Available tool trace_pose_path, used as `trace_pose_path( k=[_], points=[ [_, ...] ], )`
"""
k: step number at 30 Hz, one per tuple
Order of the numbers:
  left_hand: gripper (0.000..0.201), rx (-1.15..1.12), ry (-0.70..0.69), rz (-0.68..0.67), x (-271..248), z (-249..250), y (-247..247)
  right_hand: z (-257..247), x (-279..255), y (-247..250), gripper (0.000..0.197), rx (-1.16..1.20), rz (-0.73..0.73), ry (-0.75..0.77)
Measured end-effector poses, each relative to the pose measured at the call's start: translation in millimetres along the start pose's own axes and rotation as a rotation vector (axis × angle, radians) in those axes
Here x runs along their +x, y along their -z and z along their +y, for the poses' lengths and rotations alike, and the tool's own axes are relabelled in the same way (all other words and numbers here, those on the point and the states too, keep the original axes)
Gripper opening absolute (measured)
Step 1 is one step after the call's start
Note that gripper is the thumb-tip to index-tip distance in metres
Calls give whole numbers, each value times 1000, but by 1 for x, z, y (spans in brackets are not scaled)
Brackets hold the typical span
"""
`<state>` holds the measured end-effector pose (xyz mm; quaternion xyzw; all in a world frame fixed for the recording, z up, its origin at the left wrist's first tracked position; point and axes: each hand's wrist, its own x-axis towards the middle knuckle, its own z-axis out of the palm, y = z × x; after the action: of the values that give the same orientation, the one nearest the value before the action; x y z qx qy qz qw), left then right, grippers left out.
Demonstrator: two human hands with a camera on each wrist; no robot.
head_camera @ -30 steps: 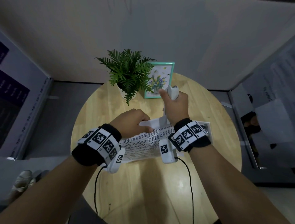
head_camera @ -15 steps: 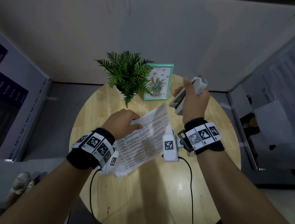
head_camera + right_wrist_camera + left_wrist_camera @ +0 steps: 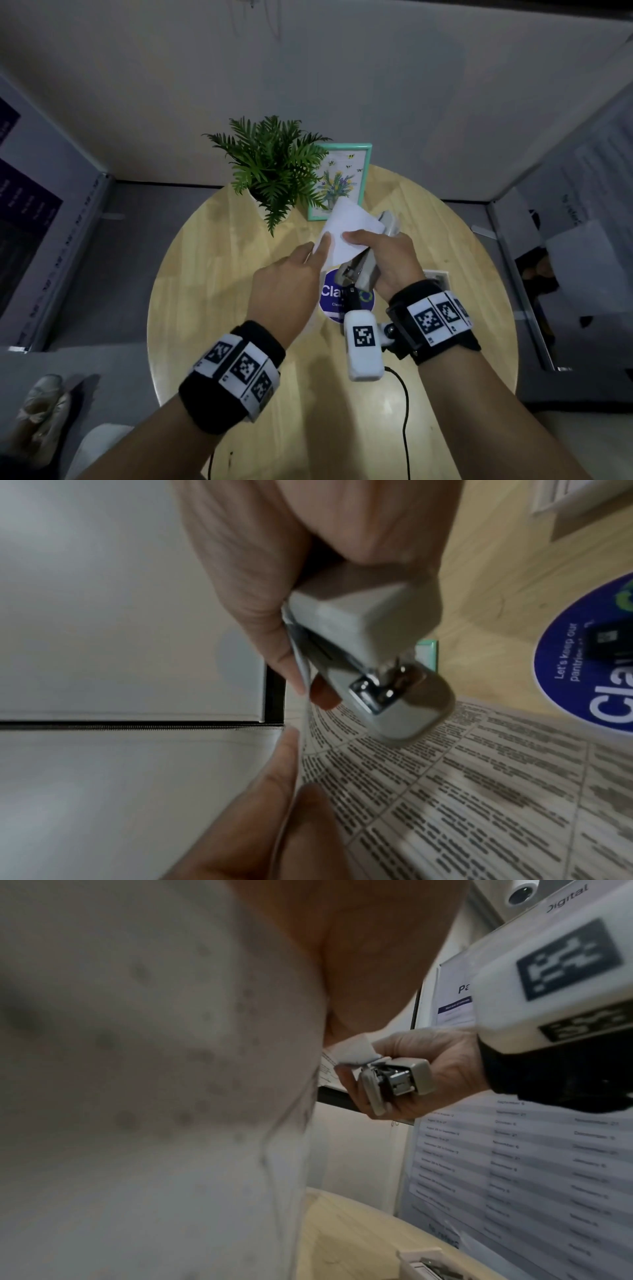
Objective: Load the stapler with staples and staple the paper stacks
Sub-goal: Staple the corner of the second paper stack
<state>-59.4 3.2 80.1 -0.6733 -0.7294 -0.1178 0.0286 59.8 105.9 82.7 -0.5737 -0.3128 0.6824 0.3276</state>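
My left hand point(image 3: 317, 248) pinches a printed paper stack point(image 3: 349, 229) and holds it upright above the round wooden table point(image 3: 212, 308). Its blank back faces the head camera. In the right wrist view the printed side point(image 3: 445, 791) shows, with a left finger point(image 3: 274, 791) along the edge. My right hand point(image 3: 366, 246) grips a grey stapler point(image 3: 364, 277) against the stack's right side, thumb on the paper. The stapler point(image 3: 397, 1079) shows its metal end in the left wrist view, and its hinge end point(image 3: 369, 656) in the right wrist view. Whether the paper sits inside its mouth is hidden.
A round blue sticker point(image 3: 334, 298) lies on the table under the hands. A small box of staples point(image 3: 436, 275) sits by my right wrist. A potted fern point(image 3: 270, 168) and a teal picture frame point(image 3: 342, 178) stand at the table's far edge.
The stack has been lifted and turned so its blank back faces me. My right hand has brought the stapler down from the upper right to the paper's right side.
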Motion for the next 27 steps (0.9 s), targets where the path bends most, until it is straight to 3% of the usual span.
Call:
trace_pose_path(
  k=[5, 11, 17, 21, 27],
  points=[
    [61, -19, 21, 94, -9, 7, -7, 0, -3, 7, 23, 68, -70, -31],
    [62, -18, 11, 97, -13, 2, -11, 2, -3, 12, 11, 70, -113, -19],
    [57, 7, 23, 72, -14, 2, -8, 7, -6, 13, 29, 11, -162, 14],
    [69, 20, 44, 39, -13, 6, -3, 9, -7, 13, 36, -5, -136, 19],
    [73, 27, 58, -2, -13, 9, 5, 5, -6, 15, 16, -4, -67, 18]
  ],
)
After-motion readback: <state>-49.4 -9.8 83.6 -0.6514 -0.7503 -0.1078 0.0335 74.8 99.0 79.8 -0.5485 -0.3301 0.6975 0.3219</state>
